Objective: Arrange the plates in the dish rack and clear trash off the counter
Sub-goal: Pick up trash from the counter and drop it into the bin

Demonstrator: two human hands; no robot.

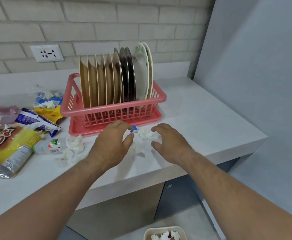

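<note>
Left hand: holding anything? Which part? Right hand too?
The left hand pinches a small blue-and-white scrap by its near end, between thumb and fingertips. The right hand is open, holding nothing, beside a crumpled tissue.

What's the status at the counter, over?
Left hand pinching small blue wrapper; right hand open beside crumpled tissue. Plates racked. Wrappers remain left.

Left hand [113, 143] in a pinching grip, right hand [169, 142] spread (fingers curled), palms down.
</note>
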